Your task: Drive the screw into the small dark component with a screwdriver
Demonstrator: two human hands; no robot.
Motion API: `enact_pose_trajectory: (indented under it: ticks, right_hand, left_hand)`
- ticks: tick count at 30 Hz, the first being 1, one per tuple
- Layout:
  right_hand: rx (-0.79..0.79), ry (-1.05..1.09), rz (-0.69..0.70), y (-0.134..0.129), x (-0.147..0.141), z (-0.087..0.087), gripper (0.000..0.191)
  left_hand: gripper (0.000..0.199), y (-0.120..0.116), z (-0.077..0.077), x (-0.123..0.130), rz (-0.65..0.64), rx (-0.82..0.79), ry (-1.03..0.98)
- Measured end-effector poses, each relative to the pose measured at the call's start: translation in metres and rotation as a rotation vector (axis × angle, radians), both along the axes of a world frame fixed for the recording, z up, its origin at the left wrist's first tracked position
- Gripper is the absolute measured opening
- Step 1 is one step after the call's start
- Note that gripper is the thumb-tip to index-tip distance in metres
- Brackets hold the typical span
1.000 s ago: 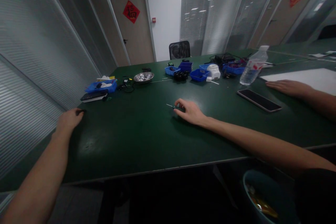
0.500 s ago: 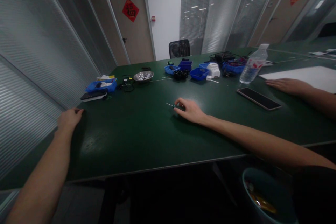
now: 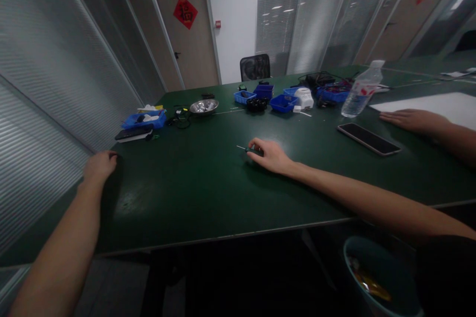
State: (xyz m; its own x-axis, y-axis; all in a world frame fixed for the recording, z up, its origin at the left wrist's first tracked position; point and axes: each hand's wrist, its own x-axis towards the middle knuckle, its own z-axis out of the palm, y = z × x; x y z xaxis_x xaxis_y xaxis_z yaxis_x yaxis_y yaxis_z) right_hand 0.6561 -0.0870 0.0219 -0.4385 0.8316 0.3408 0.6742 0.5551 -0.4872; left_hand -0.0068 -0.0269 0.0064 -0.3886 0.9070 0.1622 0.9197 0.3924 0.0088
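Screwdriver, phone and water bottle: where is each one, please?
screwdriver (image 3: 248,149), head view, dark handle by right hand's fingers.
phone (image 3: 368,139), head view, middle of screen.
water bottle (image 3: 360,94), head view, label.

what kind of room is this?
Probably an office meeting room used as a workbench: a long green table between glass partition walls with blinds, and blue parts bins with cables. The right hand rests on a small screwdriver.
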Motion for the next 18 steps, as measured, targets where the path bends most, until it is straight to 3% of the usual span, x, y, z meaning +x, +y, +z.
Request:
enact_pose_trajectory:
  ticks: [7,18]
  right_hand:
    - [-0.003,0.003,-0.019,0.000,-0.001,-0.001,0.025]
    - [-0.021,-0.007,-0.012,-0.001,0.000,0.000,0.026]
  left_hand:
    - [0.048,0.005,-0.006,-0.008,-0.044,0.001,0.019]
    - [0.046,-0.006,0.003,-0.008,-0.058,0.064,-0.051]
